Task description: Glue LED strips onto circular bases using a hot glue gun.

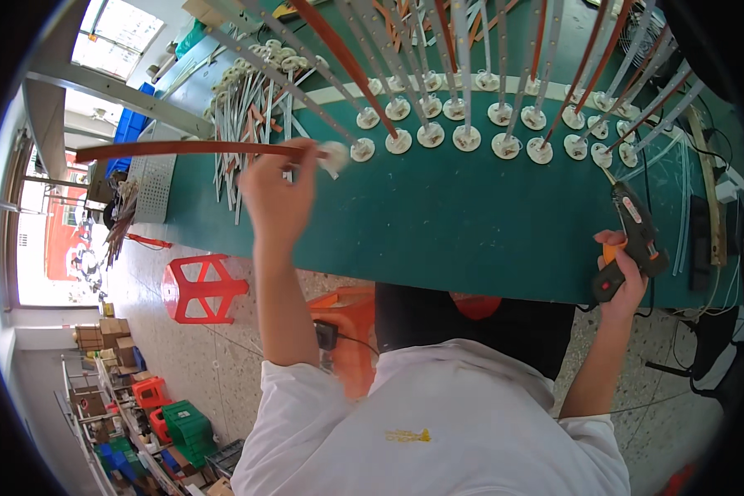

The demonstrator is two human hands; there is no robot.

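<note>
My left hand (279,194) is closed round a long reddish-brown strip (174,149), held sideways above the left part of the green table (438,223). A white round base (334,157) sits at the strip's right end, slightly blurred. On the right, my right hand (624,285) grips a black hot glue gun (636,227) with an orange trigger. Its nozzle points away from me, close to a white disc base (602,155) in the front row. Several such discs stand in curved rows, each bearing an upright grey or reddish-brown strip (465,66).
Loose grey and brown strips (248,140) lie heaped at the table's left, with a pile of pale round pieces (285,59) behind. A white perforated basket (150,188) stands beyond the left edge. Red stools (202,289) stand on the floor. Cables (711,310) hang at the right.
</note>
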